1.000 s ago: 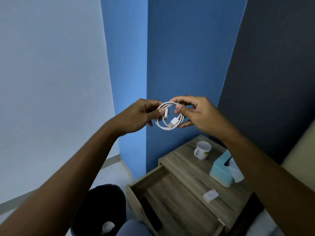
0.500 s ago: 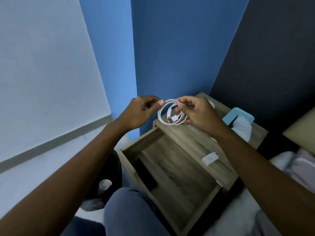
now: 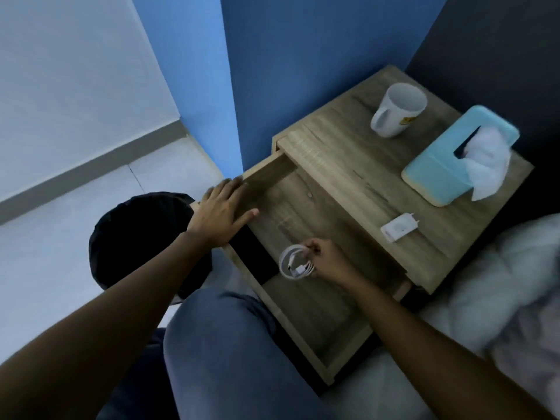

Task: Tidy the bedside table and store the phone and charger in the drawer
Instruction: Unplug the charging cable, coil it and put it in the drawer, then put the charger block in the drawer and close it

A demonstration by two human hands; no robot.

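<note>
My right hand (image 3: 328,262) pinches a coiled white charger cable (image 3: 292,262) and holds it low inside the open wooden drawer (image 3: 303,334) of the bedside table (image 3: 348,168). My left hand (image 3: 219,213) lies flat, fingers spread, on the drawer's left side wall. A dark phone (image 3: 254,247) lies along the drawer's left side, partly hidden by my left hand. A white charger plug (image 3: 399,227) rests on the tabletop near its front edge.
A white mug (image 3: 397,112) stands at the back of the tabletop and a light-blue tissue box (image 3: 451,156) at its right. A black bin (image 3: 142,237) sits on the floor left of the drawer. My knee (image 3: 230,353) is in front, bedding (image 3: 509,292) to the right.
My right hand has brought the coiled cable down from above the table into the drawer. My left hand has let go of the cable and come to rest on the drawer's left wall.
</note>
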